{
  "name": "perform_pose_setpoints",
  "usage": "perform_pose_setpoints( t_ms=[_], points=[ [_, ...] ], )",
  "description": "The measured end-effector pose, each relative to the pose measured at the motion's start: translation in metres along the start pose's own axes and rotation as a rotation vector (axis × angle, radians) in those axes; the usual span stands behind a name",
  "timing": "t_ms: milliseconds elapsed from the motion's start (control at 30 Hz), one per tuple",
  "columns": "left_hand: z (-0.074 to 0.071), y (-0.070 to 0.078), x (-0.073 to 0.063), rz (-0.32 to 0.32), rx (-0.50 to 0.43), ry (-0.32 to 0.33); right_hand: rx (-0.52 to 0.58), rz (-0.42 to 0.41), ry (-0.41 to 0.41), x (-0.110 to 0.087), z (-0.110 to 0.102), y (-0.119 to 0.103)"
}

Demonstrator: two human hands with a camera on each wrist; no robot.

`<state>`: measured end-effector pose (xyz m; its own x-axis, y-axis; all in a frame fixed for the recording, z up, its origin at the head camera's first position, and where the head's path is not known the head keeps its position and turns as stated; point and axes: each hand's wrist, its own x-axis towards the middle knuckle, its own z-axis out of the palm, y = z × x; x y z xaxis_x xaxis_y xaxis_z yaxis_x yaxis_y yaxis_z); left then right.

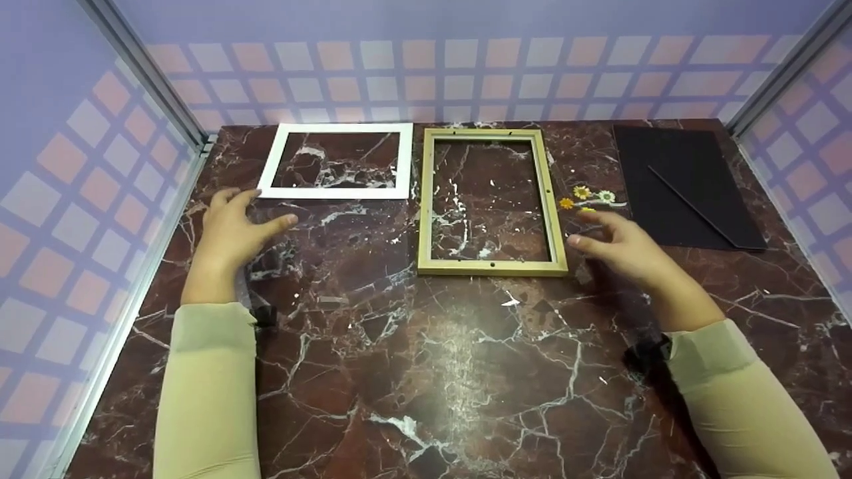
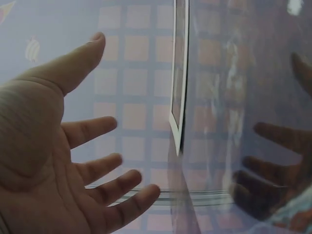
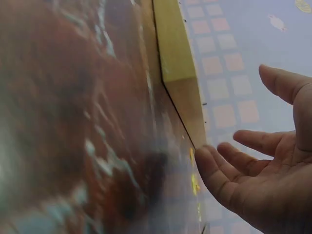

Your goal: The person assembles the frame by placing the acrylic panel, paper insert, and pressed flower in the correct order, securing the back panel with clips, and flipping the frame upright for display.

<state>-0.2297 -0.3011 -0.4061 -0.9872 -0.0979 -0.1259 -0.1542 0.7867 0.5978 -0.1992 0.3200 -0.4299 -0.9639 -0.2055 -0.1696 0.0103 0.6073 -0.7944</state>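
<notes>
Surface (image 1: 359, 399): dark red, glossy, pale-veined; my things lie along its far half.
Gold frame (image 1: 492, 267): flat near the middle, long sides running away from me, small dark dots along its border. I judge it best held by the outer sides and kept level.
Black board (image 1: 672, 146): flat at the far right, well apart from the frame.
White mat (image 1: 336, 193): flat at the far left, just beside the frame. It looks thin, so I'd take it by opposite borders and spare its corners.
My left hand (image 1: 229, 233): at the mat's near left corner, thumb and fingers spread apart, gripping nothing; whether a fingertip brushes the mat I cannot tell.
My right hand (image 1: 616, 246): just beside the frame's right side, thumb and fingers apart, holding nothing; contact with the frame I cannot tell.
Dark bar (image 1: 695, 209): slantwise across the board.
Small flowers (image 1: 581, 192): yellow, orange and white, between frame and board, by my right fingertips. They look delicate, so I'd keep my knuckles clear.
</notes>
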Motion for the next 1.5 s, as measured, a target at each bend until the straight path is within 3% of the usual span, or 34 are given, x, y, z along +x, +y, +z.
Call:
perform_pose_setpoints(
  t_ms=[200,400,567,767,1067,1500],
  points=[
    [-0.001,-0.013,0.004,-0.05,-0.006,-0.068,-0.018,0.014,-0.04,0.003,0.013,0.0],
    [-0.002,-0.018,0.005,-0.117,-0.011,-0.079,-0.038,0.004,-0.051,0.004,0.02,0.0],
    [0.0,-0.018,0.002,-0.162,0.06,-0.068,-0.023,-0.008,-0.066,0.004,0.023,0.0],
    [0.001,-0.021,-0.002,-0.215,0.166,-0.106,-0.112,-0.036,-0.059,0.003,0.027,0.001],
    [0.001,-0.019,0.0,-0.254,0.248,-0.133,-0.121,0.004,-0.046,0.003,0.027,-0.001],
    [-0.003,-0.017,0.0,-0.27,0.146,-0.171,-0.175,-0.008,-0.027,0.005,0.022,0.0]
  ],
)
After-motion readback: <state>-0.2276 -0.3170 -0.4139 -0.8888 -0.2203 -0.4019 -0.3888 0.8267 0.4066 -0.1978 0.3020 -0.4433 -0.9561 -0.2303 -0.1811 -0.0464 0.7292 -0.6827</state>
